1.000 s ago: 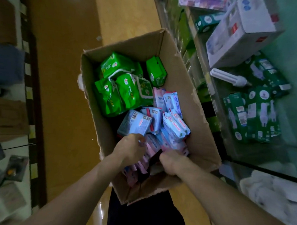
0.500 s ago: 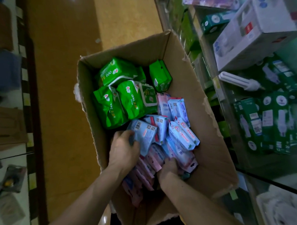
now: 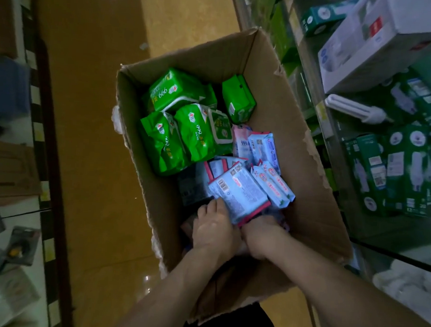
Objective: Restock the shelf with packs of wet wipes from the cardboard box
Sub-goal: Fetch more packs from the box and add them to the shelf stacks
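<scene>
Head view: the cardboard box stood open on the tan floor, its right wall just beside the glass shelf, a position that kept the reach from box to shelf short. Inside, the green packs filled the far-left corner and ran along the far edge, while the blue-and-pink packs lay heaped from the middle toward the near edge. Both forearms entered over the near edge. The left hand was curled against the near-left side of the heap, its fingertips lying along the edge of the top pack. The right hand was clenched at the near end of the same pack; its fingers were tucked under and hidden, so the depth of that grasp could not be confirmed. The two hands lay touching one another, which suggested that several thin packs were being squeezed together as one bundle rather than taken singly. The top pack sat tilted, its near end raised against the hands. No pack had reached the shelf at this stage. The shelf carried green lamp cartons, a white tube lamp and a white carton. The step in hand was judged to be the gathering of a load.
</scene>
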Available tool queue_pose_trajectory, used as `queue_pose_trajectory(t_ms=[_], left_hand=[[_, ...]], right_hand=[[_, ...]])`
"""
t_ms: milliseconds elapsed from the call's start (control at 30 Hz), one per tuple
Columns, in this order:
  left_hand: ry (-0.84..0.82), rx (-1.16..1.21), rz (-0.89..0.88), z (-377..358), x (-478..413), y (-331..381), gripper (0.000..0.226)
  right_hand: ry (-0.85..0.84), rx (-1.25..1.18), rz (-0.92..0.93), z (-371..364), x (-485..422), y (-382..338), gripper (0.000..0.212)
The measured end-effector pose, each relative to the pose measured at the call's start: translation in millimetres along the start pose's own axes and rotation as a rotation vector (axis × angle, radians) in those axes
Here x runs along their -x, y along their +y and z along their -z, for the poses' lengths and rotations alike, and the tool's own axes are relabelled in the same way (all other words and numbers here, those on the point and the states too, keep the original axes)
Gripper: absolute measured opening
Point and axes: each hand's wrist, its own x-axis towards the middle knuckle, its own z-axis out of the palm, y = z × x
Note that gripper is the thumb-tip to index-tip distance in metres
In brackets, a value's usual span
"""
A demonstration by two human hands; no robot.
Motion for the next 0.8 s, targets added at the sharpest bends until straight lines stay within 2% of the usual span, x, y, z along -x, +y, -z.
queue_pose_trajectory(t_ms=[33, 100, 133, 200, 267, 333, 433, 533, 633, 700, 800], left_hand=[[-0.008, 0.053, -0.028, 0.4, -0.9, -3.7, 0.05], [-0.078, 0.31, 0.014, 10.9, -1.2, -11.3, 0.028], [-0.103, 0.491, 0.064, 18.1, -2.3, -15.3, 0.025], [-0.031, 0.727, 0.163, 35.3, -5.5, -22.9, 0.022], [0.036, 0.846, 0.292, 48.9, -12.2, -32.8, 0.018], [0.03, 0.985, 0.382, 55.0, -17.4, -40.6, 0.009], [-0.025, 1.103, 0.386, 57.0, -14.6, -36.2, 0.006], [-0.117, 1.329, 0.35, 61.2, -8.9, -28.2, 0.018], [-0.273, 1.547, 0.306, 70.6, -3.8, -24.0, 0.026], [-0.283, 1.625, 0.267, 77.5, -1.6, -22.5, 0.03], [-0.124, 1.613, 0.256, 85.3, -4.6, -23.7, 0.033]], right_hand=[[-0.018, 0.008, -0.003, 8.4, 9.1, 1.8, 0.035], [0.047, -0.071, -0.009, 11.1, 11.9, 14.0, 0.025], [0.07, -0.079, -0.018, 12.0, 13.7, 21.4, 0.021], [0.074, -0.153, -0.018, 20.0, 23.8, 34.9, 0.015], [0.092, -0.273, 0.001, 24.3, 31.2, 44.4, 0.025], [0.182, -0.397, 0.024, 30.4, 34.0, 53.7, 0.034], [0.389, -0.746, 0.102, 43.9, 37.7, 60.0, 0.039], [0.607, -1.057, 0.159, 59.6, 35.2, 49.6, 0.037], [0.747, -1.043, 0.207, 71.1, 30.0, 31.6, 0.046], [0.734, -1.016, 0.255, 74.2, 27.2, 24.7, 0.047], [0.665, -1.1, 0.299, 77.0, 27.8, 28.1, 0.038]])
